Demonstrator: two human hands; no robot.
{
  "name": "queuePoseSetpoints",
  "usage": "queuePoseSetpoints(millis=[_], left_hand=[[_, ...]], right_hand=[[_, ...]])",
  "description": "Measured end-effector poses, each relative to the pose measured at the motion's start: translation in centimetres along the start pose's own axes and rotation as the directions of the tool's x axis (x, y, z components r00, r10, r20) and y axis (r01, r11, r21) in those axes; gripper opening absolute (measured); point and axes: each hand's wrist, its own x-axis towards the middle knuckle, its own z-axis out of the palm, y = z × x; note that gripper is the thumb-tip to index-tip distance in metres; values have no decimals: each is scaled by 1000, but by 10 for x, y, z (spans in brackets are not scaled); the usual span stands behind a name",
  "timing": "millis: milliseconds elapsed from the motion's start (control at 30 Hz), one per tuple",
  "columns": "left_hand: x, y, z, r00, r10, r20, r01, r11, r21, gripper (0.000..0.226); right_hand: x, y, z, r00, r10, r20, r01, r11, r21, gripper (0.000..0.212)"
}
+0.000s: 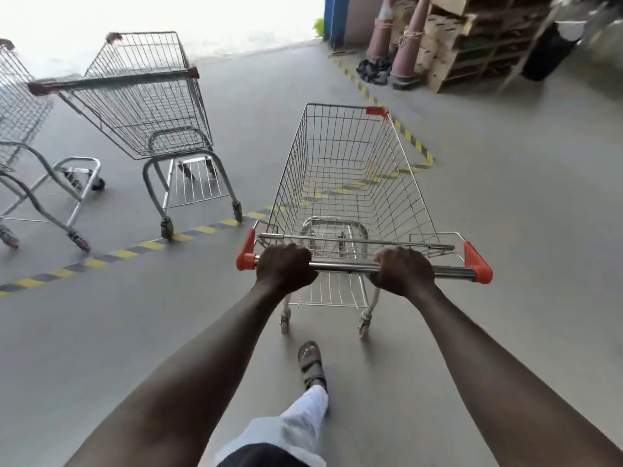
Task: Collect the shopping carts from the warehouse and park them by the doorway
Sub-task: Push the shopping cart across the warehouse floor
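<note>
I am gripping the polished steel handle bar [347, 265] of a silver wire-mesh shopping cart with orange plastic corner caps [350, 183]. Its basket is a grid of thin bright rods, wide at my end and narrowing toward the far end, with nothing inside. My left hand [286, 267] is curled tight over the bar near its left orange cap, knuckles up; my right hand [403, 269] is wrapped around it the same way, further along toward the right cap. Both arms are stretched almost straight in front of me. The cart stands on the smooth grey concrete floor [505, 214], just ahead of my sandalled foot [312, 364], its long axis running away from me with the narrow nose toward the bright doorway [168, 15] at the top. It sits across a yellow-and-dark striped floor line [135, 249].

To my left, beyond that line, a second grey wire cart with dull red caps [145, 102] stands, blurred, its handle toward me. A third wire cart [20, 129] is cut off at the left edge. Stacked wooden pallets [478, 45] rise at upper right.
</note>
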Motion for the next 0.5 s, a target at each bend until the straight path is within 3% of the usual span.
queuePoseSetpoints(millis=[267, 500], left_hand=[[163, -25, -18, 998, -55, -7, 54, 997, -50, 19], [284, -40, -33, 994, -110, -12, 109, 991, -73, 17]], right_hand=[[171, 38, -36, 996, -47, 76, 48, 999, -14, 48], [301, 70, -64, 992, -113, 59, 115, 993, -25, 44]])
